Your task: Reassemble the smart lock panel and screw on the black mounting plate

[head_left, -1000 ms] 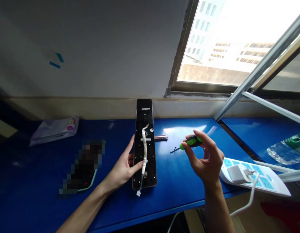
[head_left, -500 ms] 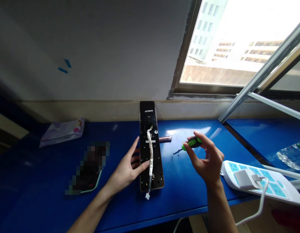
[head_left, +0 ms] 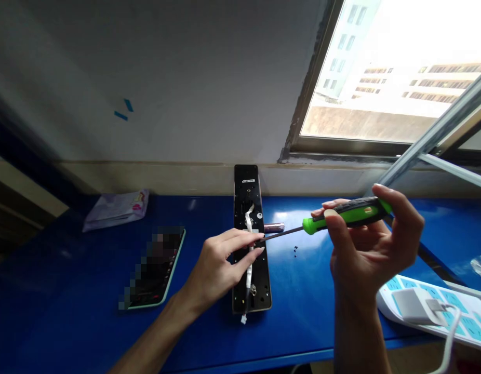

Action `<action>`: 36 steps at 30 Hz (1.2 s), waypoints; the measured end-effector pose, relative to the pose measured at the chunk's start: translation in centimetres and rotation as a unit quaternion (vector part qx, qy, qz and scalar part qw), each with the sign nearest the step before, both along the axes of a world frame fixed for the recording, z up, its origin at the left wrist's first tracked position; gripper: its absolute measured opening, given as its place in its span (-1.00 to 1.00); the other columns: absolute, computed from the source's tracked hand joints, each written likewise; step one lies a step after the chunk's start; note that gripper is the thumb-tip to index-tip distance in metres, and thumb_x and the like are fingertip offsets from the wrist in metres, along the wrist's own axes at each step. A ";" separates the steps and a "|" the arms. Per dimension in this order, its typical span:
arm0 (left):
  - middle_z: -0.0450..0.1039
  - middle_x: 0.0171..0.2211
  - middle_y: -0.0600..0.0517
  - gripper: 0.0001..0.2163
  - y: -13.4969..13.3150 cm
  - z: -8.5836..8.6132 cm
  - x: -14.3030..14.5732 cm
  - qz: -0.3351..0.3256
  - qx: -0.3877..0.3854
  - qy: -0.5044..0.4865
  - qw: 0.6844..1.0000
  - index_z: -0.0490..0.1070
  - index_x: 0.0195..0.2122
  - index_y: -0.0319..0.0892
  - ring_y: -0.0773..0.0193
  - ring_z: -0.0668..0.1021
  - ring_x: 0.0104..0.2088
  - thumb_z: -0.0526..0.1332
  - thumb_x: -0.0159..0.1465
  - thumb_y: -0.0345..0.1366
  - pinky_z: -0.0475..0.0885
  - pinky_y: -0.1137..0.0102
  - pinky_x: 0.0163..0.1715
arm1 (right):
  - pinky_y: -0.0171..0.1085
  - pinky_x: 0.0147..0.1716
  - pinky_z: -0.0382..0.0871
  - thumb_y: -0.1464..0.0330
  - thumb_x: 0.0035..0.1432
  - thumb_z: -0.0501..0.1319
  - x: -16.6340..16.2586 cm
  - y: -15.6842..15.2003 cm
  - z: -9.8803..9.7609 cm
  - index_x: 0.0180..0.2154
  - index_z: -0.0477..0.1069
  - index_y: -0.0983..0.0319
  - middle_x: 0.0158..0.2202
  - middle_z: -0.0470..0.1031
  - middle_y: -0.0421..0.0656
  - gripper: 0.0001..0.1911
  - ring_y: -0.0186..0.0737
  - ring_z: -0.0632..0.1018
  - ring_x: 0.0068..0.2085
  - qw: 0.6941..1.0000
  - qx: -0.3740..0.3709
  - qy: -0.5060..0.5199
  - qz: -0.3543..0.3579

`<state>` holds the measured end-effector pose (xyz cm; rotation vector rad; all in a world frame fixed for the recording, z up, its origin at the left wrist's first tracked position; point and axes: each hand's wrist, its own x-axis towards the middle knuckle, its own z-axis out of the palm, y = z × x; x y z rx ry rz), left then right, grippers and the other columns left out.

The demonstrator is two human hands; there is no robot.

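My right hand (head_left: 375,244) is wrapped round the green and black handle of a screwdriver (head_left: 345,214), its shaft pointing left. The shaft's end reaches the fingertips of my left hand (head_left: 228,259), which are drawn together there; whatever lies between them is too small to make out. Below that hand, a long black panel (head_left: 246,179) leans upright towards the wall, dotted with small holes and fittings. A white-wrapped cable (head_left: 249,278) runs down it to a white plug (head_left: 243,319). Several tiny dark screws (head_left: 295,251) lie on the blue table to the right.
A shiny cylinder (head_left: 274,227) lies beside the panel. To the left are a phone (head_left: 162,275) and a purple-white packet (head_left: 116,209). A white power strip (head_left: 388,298) with a plugged-in charger (head_left: 414,305) sits at right, near a metal frame (head_left: 431,132).
The screwdriver has turned from pointing down at the tabletop screws to reaching left over the panel. My left hand has left the panel's side and brought its fingertips to the screwdriver's tip.
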<state>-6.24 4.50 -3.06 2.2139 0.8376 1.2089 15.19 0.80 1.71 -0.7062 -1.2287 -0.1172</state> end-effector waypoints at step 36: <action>0.68 -0.32 0.09 -0.91 0.7 0.3 -1.8 0.000 0.038 0.073 0.997 0.60 -0.26 -0.16 0.31 0.68 -0.37 0.33 0.38 -0.45 0.50 0.44 -0.31 | -0.26 -0.40 0.77 0.62 0.05 0.46 -1.3 1.6 -0.7 0.14 0.51 0.03 -0.25 0.67 -0.30 -0.34 -0.22 0.75 -0.32 0.999 -0.033 0.018 0.038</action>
